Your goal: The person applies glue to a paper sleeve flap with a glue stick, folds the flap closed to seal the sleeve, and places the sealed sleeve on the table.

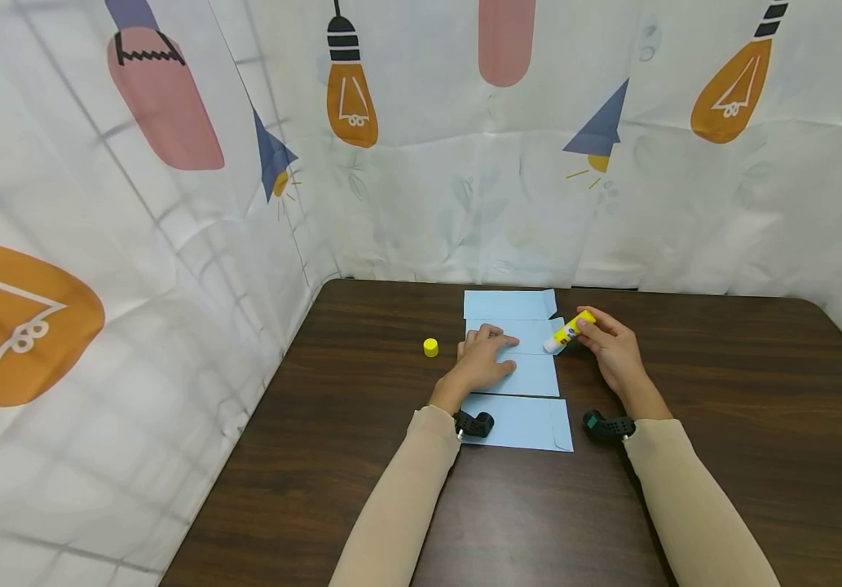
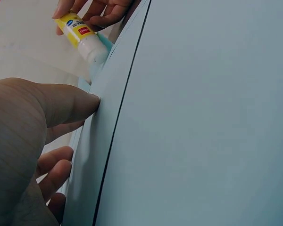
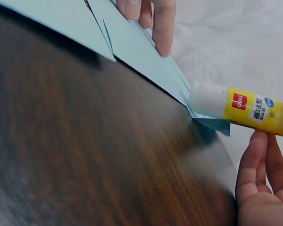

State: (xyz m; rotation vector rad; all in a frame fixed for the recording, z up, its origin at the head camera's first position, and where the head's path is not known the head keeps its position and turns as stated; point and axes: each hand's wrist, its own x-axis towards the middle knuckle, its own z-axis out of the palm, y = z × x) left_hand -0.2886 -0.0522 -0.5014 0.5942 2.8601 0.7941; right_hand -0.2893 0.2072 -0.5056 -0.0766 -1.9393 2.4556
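Observation:
My right hand (image 1: 617, 352) pinches a yellow-and-white glue stick (image 1: 569, 332), uncapped, with its white end slanting down to the left. That end meets a small side flap (image 3: 216, 124) of a light blue paper envelope (image 1: 534, 375), as the right wrist view shows. My left hand (image 1: 481, 361) lies on the same envelope with its fingers spread, thumb and index finger pointing right. In the left wrist view, the thumb (image 2: 73, 101) touches the blue paper near its edge. The yellow glue cap (image 1: 431, 348) stands on the table, left of the paper.
Another blue envelope (image 1: 519, 424) lies nearer to me, partly under my left wrist. A further blue paper section (image 1: 507, 304) is at the back. The dark wood table (image 1: 743, 424) ends at a patterned white curtain (image 1: 435, 212) behind and on the left.

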